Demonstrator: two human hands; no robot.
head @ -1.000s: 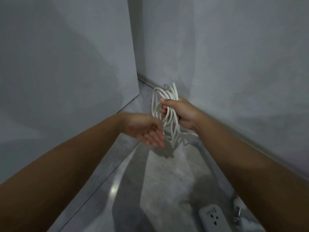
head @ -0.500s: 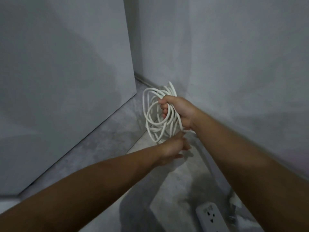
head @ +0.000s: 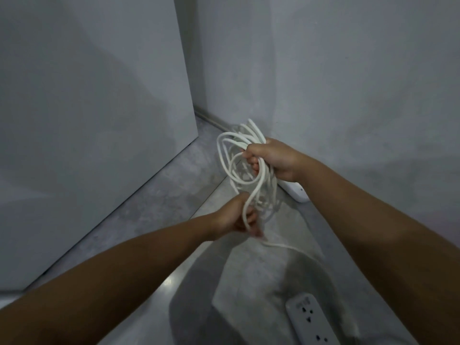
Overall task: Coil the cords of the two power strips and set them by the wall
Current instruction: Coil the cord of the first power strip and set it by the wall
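Hanging in loose white loops, the coiled cord (head: 245, 168) is bunched in the right hand (head: 270, 159), whose fingers are clenched around the top of the bundle. Just below it, the left hand (head: 236, 216) pinches a single strand that runs up into the coil and trails away across the floor (head: 149, 207). Behind the right wrist, a white power strip (head: 296, 192) lies by the wall (head: 348, 95). Nearer the person, below both hands, a second strip (head: 312, 319) rests on the floor.
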